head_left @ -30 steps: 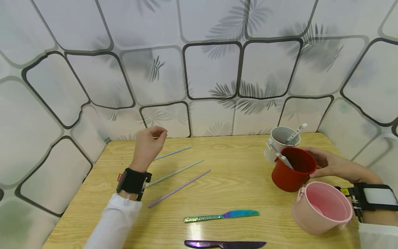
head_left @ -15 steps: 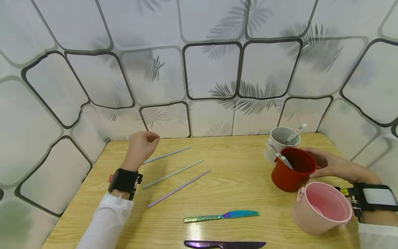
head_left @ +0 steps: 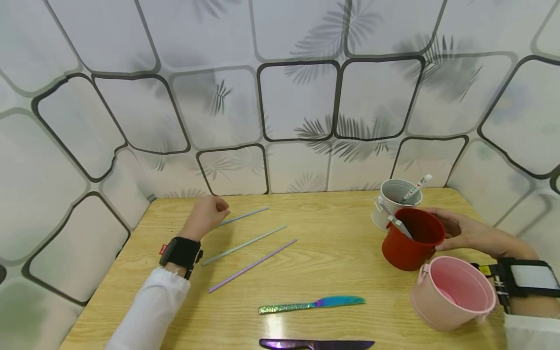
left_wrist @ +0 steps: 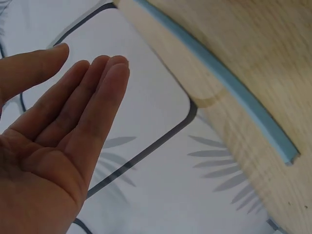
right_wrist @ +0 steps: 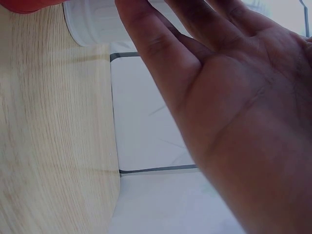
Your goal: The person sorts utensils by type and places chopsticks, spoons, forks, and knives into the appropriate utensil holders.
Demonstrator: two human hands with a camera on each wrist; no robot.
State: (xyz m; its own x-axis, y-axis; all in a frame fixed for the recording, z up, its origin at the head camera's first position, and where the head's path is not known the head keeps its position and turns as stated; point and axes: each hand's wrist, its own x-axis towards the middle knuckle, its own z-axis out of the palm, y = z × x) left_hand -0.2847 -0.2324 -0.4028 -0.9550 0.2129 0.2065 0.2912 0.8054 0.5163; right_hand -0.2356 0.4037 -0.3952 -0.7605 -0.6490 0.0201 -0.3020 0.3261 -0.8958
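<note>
My left hand [head_left: 204,217] hovers low near the back left of the table, close by the left end of a thin blue stick [head_left: 245,215]. In the left wrist view its fingers [left_wrist: 90,109] are extended with the thumb apart, and nothing lies between them; the blue stick lies off to the right on the wood. My right hand [head_left: 474,232] holds the right side of a red bucket [head_left: 404,253], thumb in front and fingers behind. Inside that bucket leans a grey-white tool [head_left: 401,226] resembling a box cutter. The right fingertips run out of the right wrist view.
A pale green stick [head_left: 245,245] and a purple stick [head_left: 253,265] lie mid-left. Two iridescent table knives, one blue-green [head_left: 311,304] and one purple [head_left: 317,344], lie in front. A white bucket [head_left: 381,216] with a marker [head_left: 417,187] stands behind the red one, a pink bucket [head_left: 437,306] before it.
My left hand first shifts left and then comes lower, slightly back to the right, toward the blue stick's end. The right hand and the buckets stay where they were.
</note>
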